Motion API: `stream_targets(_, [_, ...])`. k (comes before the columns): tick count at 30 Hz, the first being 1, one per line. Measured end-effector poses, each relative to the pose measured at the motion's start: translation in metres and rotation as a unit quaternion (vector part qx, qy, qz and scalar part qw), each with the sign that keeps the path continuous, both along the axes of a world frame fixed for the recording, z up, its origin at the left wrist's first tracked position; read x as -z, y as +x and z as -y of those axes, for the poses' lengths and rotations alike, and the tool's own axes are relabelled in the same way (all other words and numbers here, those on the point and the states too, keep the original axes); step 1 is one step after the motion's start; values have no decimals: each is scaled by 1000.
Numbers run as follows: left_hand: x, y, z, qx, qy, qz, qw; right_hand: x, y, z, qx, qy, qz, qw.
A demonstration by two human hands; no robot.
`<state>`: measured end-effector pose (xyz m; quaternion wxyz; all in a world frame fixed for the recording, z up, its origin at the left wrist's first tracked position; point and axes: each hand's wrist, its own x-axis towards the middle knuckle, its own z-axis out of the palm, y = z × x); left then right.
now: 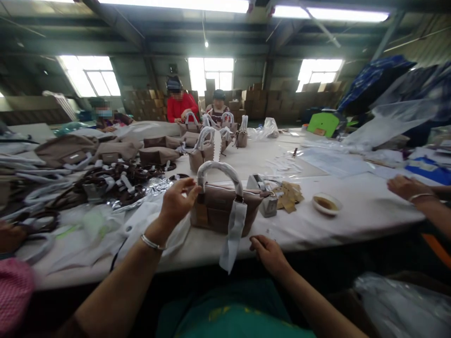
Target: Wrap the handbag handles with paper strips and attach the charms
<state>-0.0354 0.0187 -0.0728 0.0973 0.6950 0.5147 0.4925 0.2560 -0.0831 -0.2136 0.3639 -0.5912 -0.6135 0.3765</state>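
A taupe handbag (216, 218) stands upright on the white-covered table in front of me. Its arched handle (220, 168) is wrapped in white film, and a strip of white wrap (233, 234) hangs down the front past the table edge. My left hand (179, 199) is closed, with thumb and fingertips pinching at the bag's upper left side by the handle's foot. Low to the right of the bag, my right hand (270, 253) has its thumb and fingers together at the table edge, apart from the bag; whether anything is between them cannot be made out.
A pile of dark brown straps (116, 185) and other taupe bags (160, 152) lie left and behind. To the right are brown paper pieces (289, 196), a grey block (269, 206) and a bowl of brown liquid (327, 204). A co-worker's hand (408, 188) rests at far right.
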Motion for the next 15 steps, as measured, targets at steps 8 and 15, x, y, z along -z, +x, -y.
stream_targets(8, [-37, 7, -78, 230, -191, -42, 953, 12, -1, 4, -22, 15, 15, 1000])
stream_targets(15, [-25, 27, -117, 114, -100, 75, 986, 4, 17, -18, -27, 48, 38, 998])
